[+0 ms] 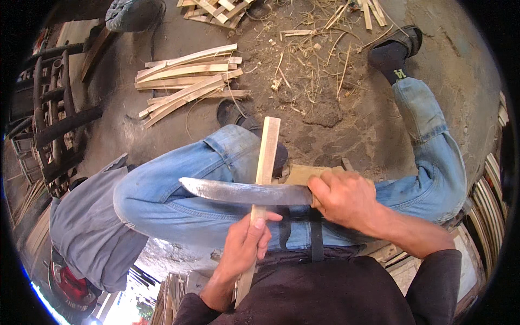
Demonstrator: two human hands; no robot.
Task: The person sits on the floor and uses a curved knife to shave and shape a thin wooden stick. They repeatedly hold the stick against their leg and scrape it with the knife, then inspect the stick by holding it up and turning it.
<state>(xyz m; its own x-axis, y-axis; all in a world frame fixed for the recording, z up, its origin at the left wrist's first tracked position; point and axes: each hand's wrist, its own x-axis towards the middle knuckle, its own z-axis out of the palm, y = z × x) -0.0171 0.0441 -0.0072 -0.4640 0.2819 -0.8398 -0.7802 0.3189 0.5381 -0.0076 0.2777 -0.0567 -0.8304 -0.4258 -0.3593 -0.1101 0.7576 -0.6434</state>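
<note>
My left hand (250,238) is closed round a pale, flat bamboo strip (268,145), thumb lying along its face. The strip stands nearly lengthwise in front of me, its lower end passing beside my dark shirt. In my right hand (345,197) is the handle of a large knife (244,193), mostly hidden by my fingers. Its long, broad steel blade points left and crosses over the strip just beyond my left hand. Whether the edge bites into the strip, I cannot tell.
A pile of split strips (189,78) lies on the ground ahead left, with another pile (216,10) farther off. Thin shavings (319,59) litter the earth floor. A dark metal frame (54,108) stands at left, near a grey cloth (92,222). Bundled strips (490,200) are at far right.
</note>
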